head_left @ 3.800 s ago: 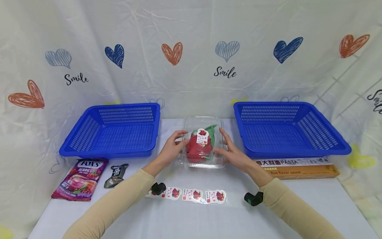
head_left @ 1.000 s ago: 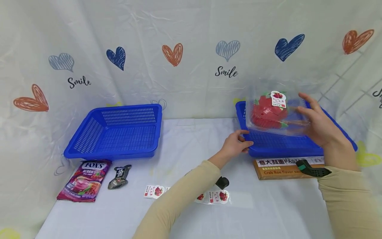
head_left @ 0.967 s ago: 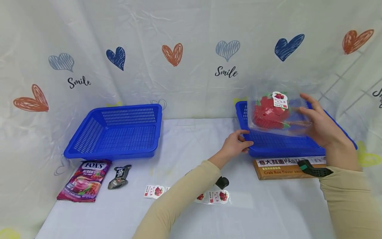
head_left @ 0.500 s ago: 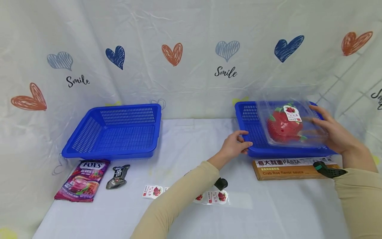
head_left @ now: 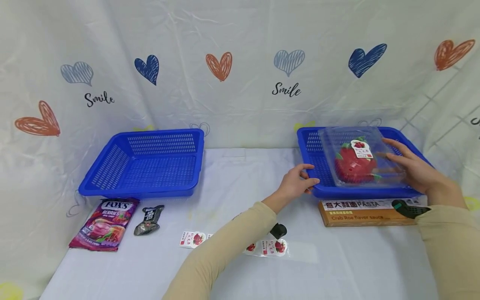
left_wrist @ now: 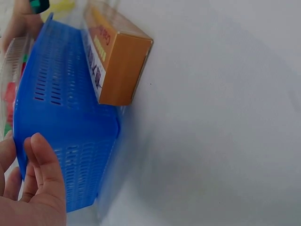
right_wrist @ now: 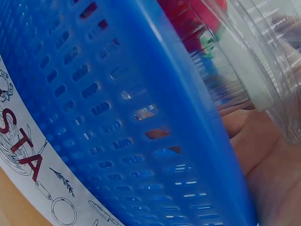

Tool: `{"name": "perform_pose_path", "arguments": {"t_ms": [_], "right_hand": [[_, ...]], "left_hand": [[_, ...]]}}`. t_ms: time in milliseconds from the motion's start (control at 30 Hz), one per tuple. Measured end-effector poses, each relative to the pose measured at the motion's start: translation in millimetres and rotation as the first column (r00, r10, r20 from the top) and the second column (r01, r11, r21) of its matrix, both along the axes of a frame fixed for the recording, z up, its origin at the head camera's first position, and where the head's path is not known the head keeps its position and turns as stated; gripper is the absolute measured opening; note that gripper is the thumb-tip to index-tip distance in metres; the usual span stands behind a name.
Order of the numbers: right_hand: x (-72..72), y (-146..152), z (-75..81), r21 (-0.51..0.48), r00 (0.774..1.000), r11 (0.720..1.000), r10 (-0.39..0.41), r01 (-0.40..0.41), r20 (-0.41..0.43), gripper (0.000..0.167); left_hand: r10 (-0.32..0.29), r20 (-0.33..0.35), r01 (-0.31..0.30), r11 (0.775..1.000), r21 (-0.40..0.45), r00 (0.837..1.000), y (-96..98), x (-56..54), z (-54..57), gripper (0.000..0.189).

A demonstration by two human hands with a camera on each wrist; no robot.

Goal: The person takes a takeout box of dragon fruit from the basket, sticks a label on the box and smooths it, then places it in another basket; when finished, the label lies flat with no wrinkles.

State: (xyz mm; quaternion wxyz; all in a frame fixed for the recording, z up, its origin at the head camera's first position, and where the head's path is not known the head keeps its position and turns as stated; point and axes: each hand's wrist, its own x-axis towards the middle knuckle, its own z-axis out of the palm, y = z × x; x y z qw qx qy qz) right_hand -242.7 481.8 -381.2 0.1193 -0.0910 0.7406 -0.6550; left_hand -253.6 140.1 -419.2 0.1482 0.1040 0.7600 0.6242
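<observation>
A clear plastic clamshell box (head_left: 337,143) with a red dragon fruit (head_left: 354,166) inside sits within the right blue basket (head_left: 307,160), slightly tilted. A fruit sticker is on its lid. My right hand (head_left: 416,168) holds the box by its right side; in the right wrist view part of that hand (right_wrist: 268,165) shows under the clear plastic, behind the basket wall. My left hand (head_left: 294,183) pinches the basket's left rim near the front corner. Seen from the left wrist, the thumb and fingers of that hand (left_wrist: 40,188) lie on either side of the rim.
Another blue basket (head_left: 161,171) stands on the left. In front of it lie a Fox's candy bag (head_left: 106,225) and a small black packet (head_left: 148,220). A pasta box (head_left: 360,214) lies before the right basket. A sticker strip (head_left: 275,247) is partly under my left forearm.
The clamshell box, first between both hands on the table, has gone right and down into the right basket with my right hand. My left hand has moved to that basket's rim.
</observation>
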Motion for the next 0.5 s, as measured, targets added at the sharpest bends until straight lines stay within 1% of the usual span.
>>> {"name": "perform_pose_path", "arguments": {"t_ms": [100, 233, 333, 500], "right_hand": [[-3.7, 2, -1.0, 0.078, 1.0, 0.997, -0.013, 0.012, 0.013, 0.055], [-8.2, 6, -4.6, 0.144, 0.998, 0.989, -0.025, 0.017, 0.052, 0.055], [-11.5, 8, -7.4, 0.164, 0.997, 0.986, -0.018, 0.005, 0.074, 0.056], [-15.5, 8, -9.4, 0.238, 0.995, 0.971, -0.024, -0.001, 0.101, 0.057]], "left_hand": [[0.0, 0.002, 0.0, 1.0, 0.001, 1.0, 0.1, 0.5, 0.2, 0.041], [0.002, 0.006, -0.002, 1.0, -0.002, 1.0, 0.4, 1.5, 1.2, 0.041], [0.007, 0.008, -0.007, 1.0, -0.008, 1.0, 0.0, 2.0, 1.8, 0.041], [0.001, 0.003, -0.001, 1.0, -0.003, 1.0, -0.8, 1.5, 1.5, 0.041]]}}
